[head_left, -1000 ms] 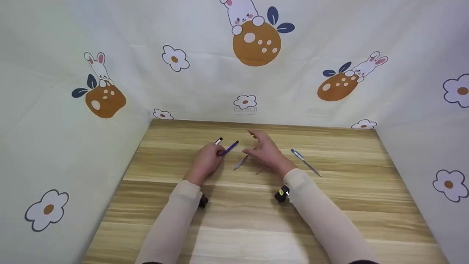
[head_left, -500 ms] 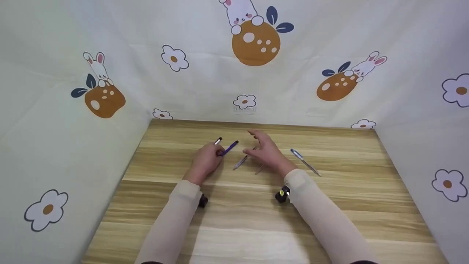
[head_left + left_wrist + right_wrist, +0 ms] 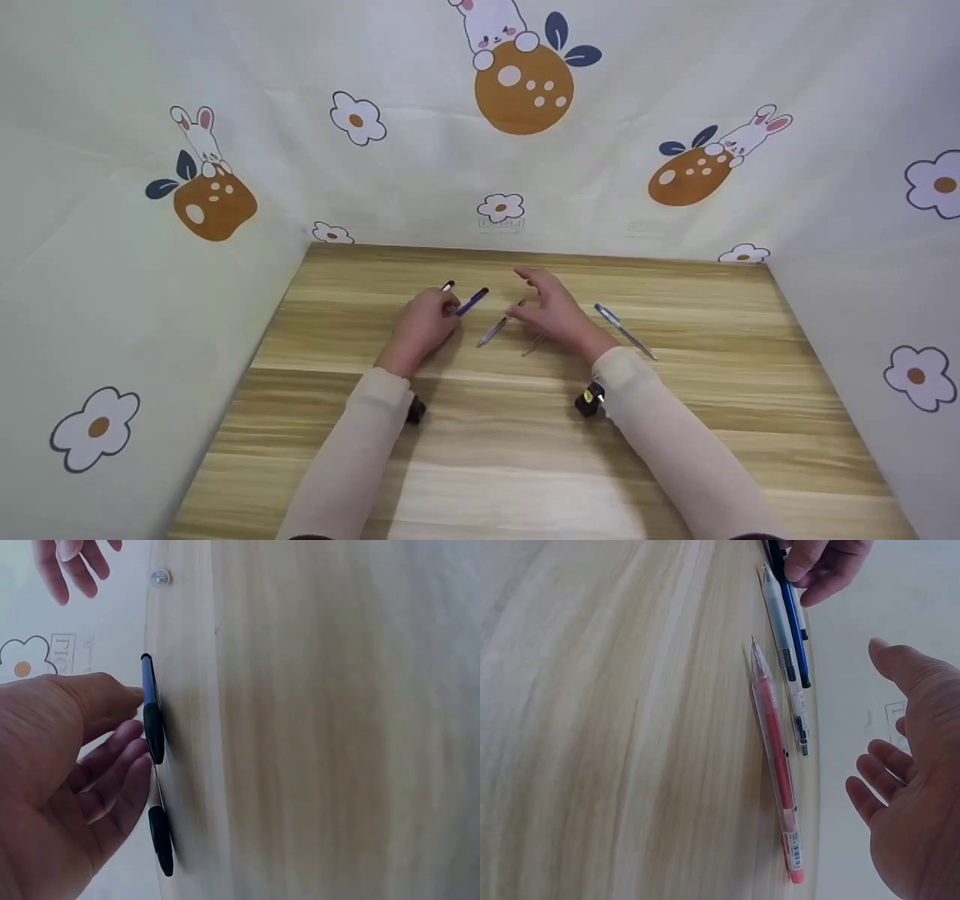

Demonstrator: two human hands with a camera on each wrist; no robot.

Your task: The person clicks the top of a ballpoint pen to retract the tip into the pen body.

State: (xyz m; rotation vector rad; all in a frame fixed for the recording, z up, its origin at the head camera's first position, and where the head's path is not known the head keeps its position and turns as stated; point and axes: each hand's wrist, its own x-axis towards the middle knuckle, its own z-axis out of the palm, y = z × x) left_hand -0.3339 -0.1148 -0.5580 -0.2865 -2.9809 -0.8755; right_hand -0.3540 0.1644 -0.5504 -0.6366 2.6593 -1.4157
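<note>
My left hand [image 3: 421, 324] lies curled on the wooden table [image 3: 487, 457], thumb and fingertips [image 3: 135, 757] pinching a dark blue pen [image 3: 472, 301] [image 3: 150, 701] that lies flat. A black pen with a white end [image 3: 448, 286] [image 3: 160, 840] sits right beside it. My right hand [image 3: 555, 309] [image 3: 911, 795] hovers open with fingers spread, just right of a clear pen [image 3: 495, 328] [image 3: 786, 667] and a red pen [image 3: 534, 343] [image 3: 776, 757]; it touches neither. In the right wrist view the left hand [image 3: 821, 562] shows at the top, on the pen ends.
A light blue pen [image 3: 624, 330] lies alone to the right of my right hand. Printed cloth walls [image 3: 112, 262] close in the table on the left, back and right. Bare wood stretches toward me.
The right hand has shifted slightly right and toward me. The left hand has crept over the black-and-white pen, so less of it shows. The pens on the table lie as before.
</note>
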